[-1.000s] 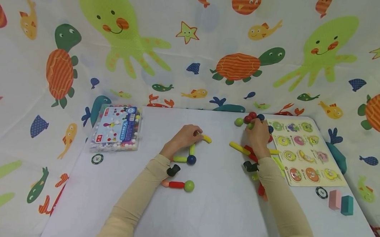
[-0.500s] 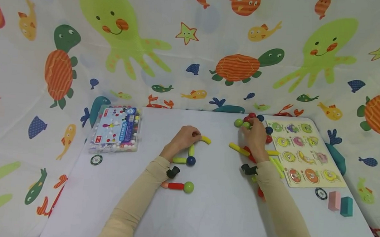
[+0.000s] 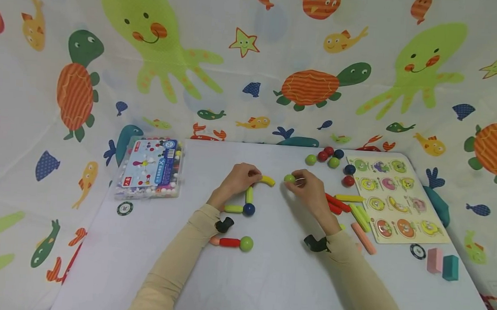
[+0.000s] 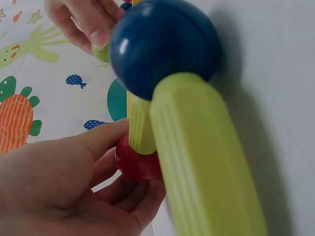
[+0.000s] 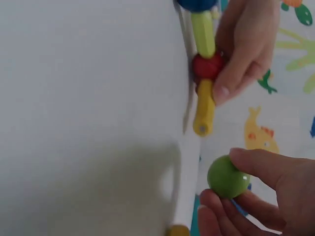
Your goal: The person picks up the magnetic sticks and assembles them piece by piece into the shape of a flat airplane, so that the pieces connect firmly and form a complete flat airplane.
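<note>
My left hand [image 3: 239, 180] grips a red ball [image 4: 137, 164], which the head view hides behind the fingers. From that ball a curved yellow rod [image 3: 268, 180] sticks out to the right. A yellow-green rod [image 3: 249, 195] links it to a dark blue ball [image 3: 249, 209], and a second yellow-green rod [image 3: 234, 209] runs left from there. Between thumb and fingers my right hand [image 3: 311, 193] pinches a green ball [image 5: 228, 178]. It is held a short gap from the yellow rod's free end, where a small metallic spot shows in the right wrist view.
Several loose balls [image 3: 334, 162] lie at the back right, beside a fruit puzzle board [image 3: 431, 237]. Red rods [image 3: 338, 202], yellow-green and pink rods lie by my right forearm. A red rod [image 3: 229, 242] with a green ball lies in front; a bead box [image 3: 148, 166] stands left.
My right hand has left the group of balls, carrying a green ball leftward toward the yellow rod. My left hand has stayed almost in place, still holding the joined pieces.
</note>
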Demonstrator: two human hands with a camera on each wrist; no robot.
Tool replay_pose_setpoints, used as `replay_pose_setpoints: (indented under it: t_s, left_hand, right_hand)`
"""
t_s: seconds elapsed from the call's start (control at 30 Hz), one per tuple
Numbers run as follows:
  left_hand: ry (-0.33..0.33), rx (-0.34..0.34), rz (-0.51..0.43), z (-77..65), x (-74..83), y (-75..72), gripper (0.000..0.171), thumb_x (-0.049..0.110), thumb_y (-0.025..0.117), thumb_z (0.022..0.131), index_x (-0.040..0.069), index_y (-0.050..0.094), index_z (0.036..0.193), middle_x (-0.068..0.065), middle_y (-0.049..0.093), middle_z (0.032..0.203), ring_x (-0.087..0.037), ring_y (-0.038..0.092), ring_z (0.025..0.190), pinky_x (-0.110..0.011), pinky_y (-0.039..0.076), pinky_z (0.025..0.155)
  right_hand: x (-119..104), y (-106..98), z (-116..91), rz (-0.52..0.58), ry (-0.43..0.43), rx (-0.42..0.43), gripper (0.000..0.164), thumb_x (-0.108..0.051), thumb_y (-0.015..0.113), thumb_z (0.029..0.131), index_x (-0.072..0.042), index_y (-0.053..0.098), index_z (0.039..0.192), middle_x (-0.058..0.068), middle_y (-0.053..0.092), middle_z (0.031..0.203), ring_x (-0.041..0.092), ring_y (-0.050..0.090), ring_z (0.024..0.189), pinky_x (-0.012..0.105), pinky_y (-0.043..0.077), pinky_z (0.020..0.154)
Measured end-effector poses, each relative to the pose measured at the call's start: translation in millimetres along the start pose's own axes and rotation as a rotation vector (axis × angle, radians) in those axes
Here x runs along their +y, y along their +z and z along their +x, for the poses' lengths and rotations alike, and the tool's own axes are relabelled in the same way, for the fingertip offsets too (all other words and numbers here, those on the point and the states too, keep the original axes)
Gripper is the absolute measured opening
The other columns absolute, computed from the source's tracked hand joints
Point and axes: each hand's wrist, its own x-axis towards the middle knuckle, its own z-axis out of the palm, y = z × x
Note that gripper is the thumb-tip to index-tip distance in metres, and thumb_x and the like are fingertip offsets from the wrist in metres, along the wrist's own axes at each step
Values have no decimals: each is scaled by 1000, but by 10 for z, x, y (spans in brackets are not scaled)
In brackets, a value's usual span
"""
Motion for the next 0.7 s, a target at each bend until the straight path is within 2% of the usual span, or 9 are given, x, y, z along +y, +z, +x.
replay_pose_setpoints:
  t_s: [0.1, 0.23, 0.5, 0.7]
  left_hand:
    - [1, 5, 0, -6, 9, -16, 24, 22, 63, 101, 5, 74, 115, -6, 71, 85, -16, 59, 78, -32, 49, 83]
    - [0, 7, 4, -10, 10, -21, 24, 22, 63, 101, 5, 73, 116, -5, 71, 86, -15, 59, 81, -33, 49, 86]
    - [-12, -17, -12, -11, 17, -16, 26, 23, 63, 102, 5, 73, 118, -6, 71, 86, -14, 59, 77, -30, 49, 81]
    - [-11, -14, -10, -20, 18, -25, 26, 23, 63, 102, 5, 72, 118, -6, 71, 92, -16, 60, 83, -32, 51, 85]
  right_hand:
    - [-26, 112, -62, -2, 0, -52, 37, -26, 77, 92, -7, 64, 120, 12, 70, 116, 26, 68, 97, 42, 59, 86]
    - [-38, 220, -99, -11, 2, -75, 35, -27, 78, 90, -9, 65, 117, 9, 71, 113, 24, 67, 96, 40, 59, 83]
    - [-49, 297, -91, -12, 6, -75, 35, -25, 79, 90, -8, 64, 116, 9, 70, 113, 24, 67, 100, 36, 59, 79]
    - [-73, 306, -76, -23, 15, -71, 34, -24, 78, 90, -8, 63, 117, 9, 69, 113, 24, 66, 99, 35, 58, 78]
